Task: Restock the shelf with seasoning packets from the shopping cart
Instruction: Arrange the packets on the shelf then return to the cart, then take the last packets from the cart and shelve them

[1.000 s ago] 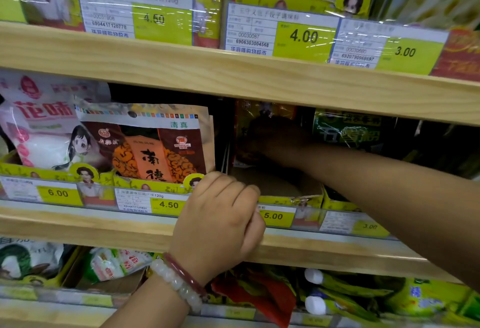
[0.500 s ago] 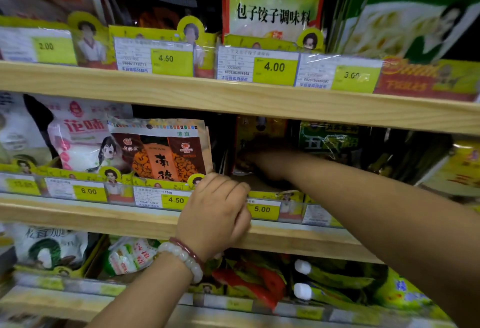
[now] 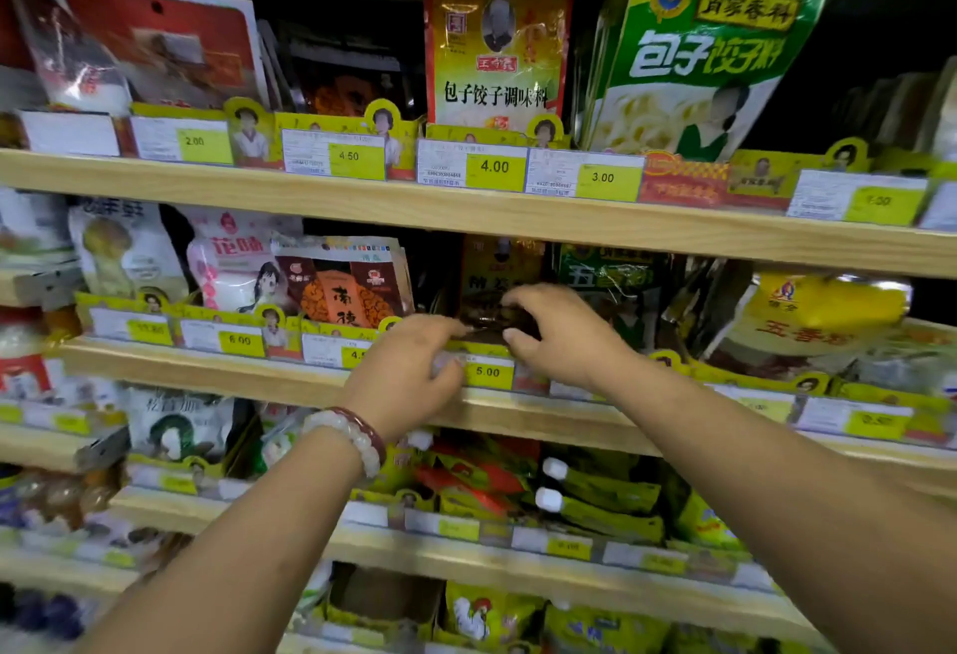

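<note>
- Seasoning packet [image 3: 489,314] (dark, blurred) upright at front edge of middle shelf [image 3: 518,407], above 5.00 price tag [image 3: 487,372].
- Right hand [image 3: 559,332] pinching packet, thumb below, fingers above.
- Left hand [image 3: 409,373], fingers loosely curled, touching packet's left side; beaded bracelets [image 3: 352,433] on wrist.

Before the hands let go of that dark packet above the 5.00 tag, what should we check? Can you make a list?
1. Dark packet in the slot above the 5.00 tag: ok.
2. Right hand holding the packet: ok.
3. Left hand touching the packet: cannot tell.
4. Packet standing straight: cannot tell, hands cover it.
5. Neighbouring brown packet upright: ok.
6. Price tag readable: ok.
</note>
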